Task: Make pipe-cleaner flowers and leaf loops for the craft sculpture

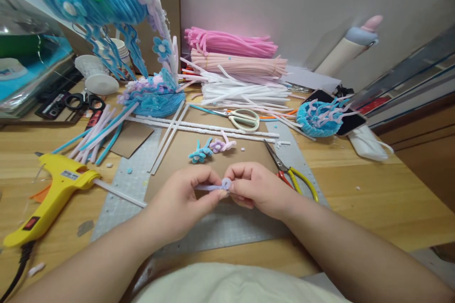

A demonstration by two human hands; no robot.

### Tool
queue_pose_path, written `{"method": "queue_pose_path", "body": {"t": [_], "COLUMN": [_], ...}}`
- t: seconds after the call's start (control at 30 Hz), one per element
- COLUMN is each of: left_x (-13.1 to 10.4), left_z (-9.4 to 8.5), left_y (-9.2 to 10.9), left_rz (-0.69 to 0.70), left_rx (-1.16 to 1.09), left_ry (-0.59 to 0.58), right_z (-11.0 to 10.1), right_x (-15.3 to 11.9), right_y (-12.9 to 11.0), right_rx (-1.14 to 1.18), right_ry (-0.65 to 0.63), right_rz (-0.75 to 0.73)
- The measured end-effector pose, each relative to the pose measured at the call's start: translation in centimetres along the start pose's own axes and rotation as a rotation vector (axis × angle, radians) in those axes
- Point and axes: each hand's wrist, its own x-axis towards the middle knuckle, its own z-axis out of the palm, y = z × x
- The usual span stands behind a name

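Note:
Between my hands is a lavender pipe cleaner with a small curled loop at its right end. My left hand pinches its stem near the loop. The fingertips of my right hand grip the loop from the right. Just beyond my hands, a blue pipe-cleaner flower and a purple flower lie on the brown cardboard. Open scissors with red and yellow handles rest to the right of my right hand.
A yellow glue gun lies at left, its glue stick pointing toward the grey mat. Cream-handled scissors and white pipe cleaners are behind. A tall blue flowered piece stands back left. A phone lies right.

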Motion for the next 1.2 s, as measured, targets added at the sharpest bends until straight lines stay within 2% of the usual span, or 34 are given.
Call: {"method": "queue_pose_path", "body": {"t": [0.13, 0.33, 0.4, 0.5, 0.6, 0.73, 0.87, 1.0, 1.07, 1.2], "left_x": [0.5, 0.5, 0.4, 0.2, 0.1, 0.2, 0.5, 0.6, 0.6, 0.5], "left_z": [-0.2, -0.1, -0.1, -0.3, -0.5, -0.3, -0.3, -0.7, -0.8, -0.8], "left_y": [-0.6, -1.0, -0.8, -0.3, 0.0, 0.0, -0.4, -1.0, -1.0, -0.4], "left_rz": [-0.190, -0.198, -0.210, -0.229, -0.217, -0.168, -0.168, -0.214, -0.203, -0.157], "left_rx": [-0.371, -0.523, -0.578, -0.656, -0.670, -0.654, -0.617, -0.550, -0.524, -0.549], "left_ry": [-0.080, 0.022, 0.006, -0.060, -0.095, -0.063, -0.071, -0.192, -0.228, -0.147], "right_z": [-0.2, 0.8, 0.9, 0.6, 0.2, 0.1, 0.2, 0.3, 0.4, 0.6], "right_x": [0.2, -0.3, -0.3, -0.3, -0.2, -0.2, -0.4, -0.5, -0.5, -0.4], "right_y": [0.3, -0.4, -0.4, -0.2, -0.1, 0.0, 0.3, 0.5, 0.4, 0.0], "right_rx": [0.138, 0.162, 0.180, 0.356, 0.485, 0.518, 0.530, 0.468, 0.434, 0.465], "right_ry": [0.032, 0.097, 0.080, 0.007, -0.060, -0.066, -0.129, -0.182, -0.169, -0.084], "right_rz": [-0.024, -0.057, -0.033, 0.042, 0.109, 0.087, 0.098, 0.141, 0.128, 0.067]}}
